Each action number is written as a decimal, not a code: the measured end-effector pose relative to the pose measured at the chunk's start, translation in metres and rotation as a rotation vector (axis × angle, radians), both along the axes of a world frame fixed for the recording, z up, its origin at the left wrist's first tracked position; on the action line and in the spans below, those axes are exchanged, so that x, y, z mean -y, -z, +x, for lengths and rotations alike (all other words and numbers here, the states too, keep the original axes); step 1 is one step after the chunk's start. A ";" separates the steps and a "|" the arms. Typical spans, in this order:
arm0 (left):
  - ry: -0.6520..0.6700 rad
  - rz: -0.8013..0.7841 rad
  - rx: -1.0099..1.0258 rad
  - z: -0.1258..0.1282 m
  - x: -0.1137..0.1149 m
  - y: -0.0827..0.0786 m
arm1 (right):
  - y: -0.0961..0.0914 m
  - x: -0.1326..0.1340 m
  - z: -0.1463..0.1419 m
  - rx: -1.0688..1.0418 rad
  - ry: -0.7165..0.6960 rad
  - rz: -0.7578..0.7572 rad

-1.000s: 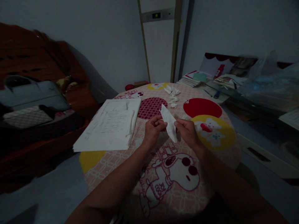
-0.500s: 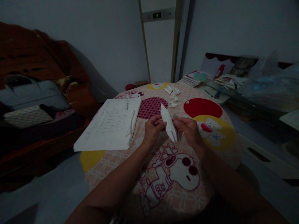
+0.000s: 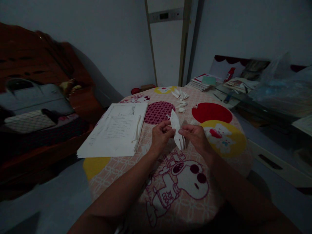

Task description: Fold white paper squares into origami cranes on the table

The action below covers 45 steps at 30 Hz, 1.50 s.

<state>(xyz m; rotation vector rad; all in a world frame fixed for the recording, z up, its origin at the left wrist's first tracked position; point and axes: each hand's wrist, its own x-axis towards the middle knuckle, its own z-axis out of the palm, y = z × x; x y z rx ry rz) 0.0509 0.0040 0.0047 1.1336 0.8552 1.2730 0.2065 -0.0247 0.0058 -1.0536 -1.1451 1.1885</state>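
A narrow folded piece of white paper (image 3: 176, 127) stands upright above the round table (image 3: 117, 167), which wears a cartoon-dog cloth. My left hand (image 3: 161, 136) pinches the paper's left edge with closed fingers. My right hand (image 3: 197, 138) pinches its right edge, fingers pressed together. Both hands hover just over the table's middle.
A stack of white sheets (image 3: 115, 130) lies to the left of my hands. Several small folded white paper pieces (image 3: 180, 99) sit at the table's far side. A cluttered desk with books (image 3: 207, 81) is at the right; a wooden bench with a bag (image 3: 36, 104) is at the left.
The paper has narrowed as its sides were pressed inward, and my two hands have come closer together around it.
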 end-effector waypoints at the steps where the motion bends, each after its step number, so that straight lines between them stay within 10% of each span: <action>1: 0.004 0.005 -0.002 0.000 0.000 0.000 | 0.000 0.000 0.000 -0.001 0.000 -0.005; 45: 0.056 0.304 -0.196 -0.006 -0.007 0.011 | 0.001 -0.001 0.004 -0.093 -0.006 -0.117</action>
